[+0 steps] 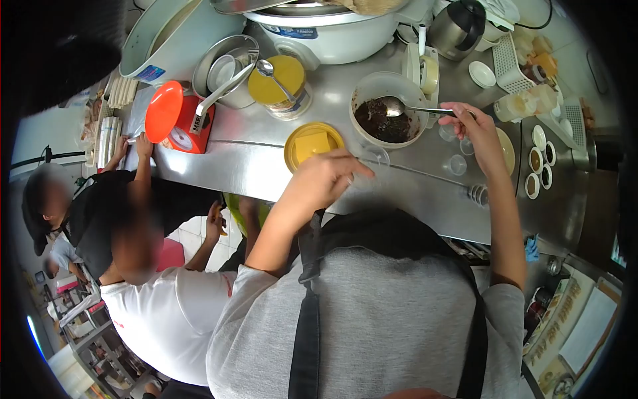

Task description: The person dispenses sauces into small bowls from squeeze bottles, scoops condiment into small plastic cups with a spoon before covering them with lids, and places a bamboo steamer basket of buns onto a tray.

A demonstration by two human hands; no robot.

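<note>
My right hand (468,121) is closed round the handle of a metal spoon (393,107). The spoon's bowl lies over a dark, sticky mix (382,125) inside a translucent round tub (417,130). My left hand (329,179) is in front of the tub, fingers partly curled, with a clear plastic cup (376,158) at its fingertips. The cup is faint, and its lower part is blurred. Just beyond my left hand, a yellow block (312,144) sits in a yellow round lid (290,154). Small clear cups (458,165) stand below my right hand.
A red scale (189,130), a yellow-lidded jar (276,78) with a spoon on top and metal bowls (201,83) stand left. Small filled dishes (535,159) and a white basket (512,66) are right. Large white appliances line the back. Co-workers (166,306) are at left.
</note>
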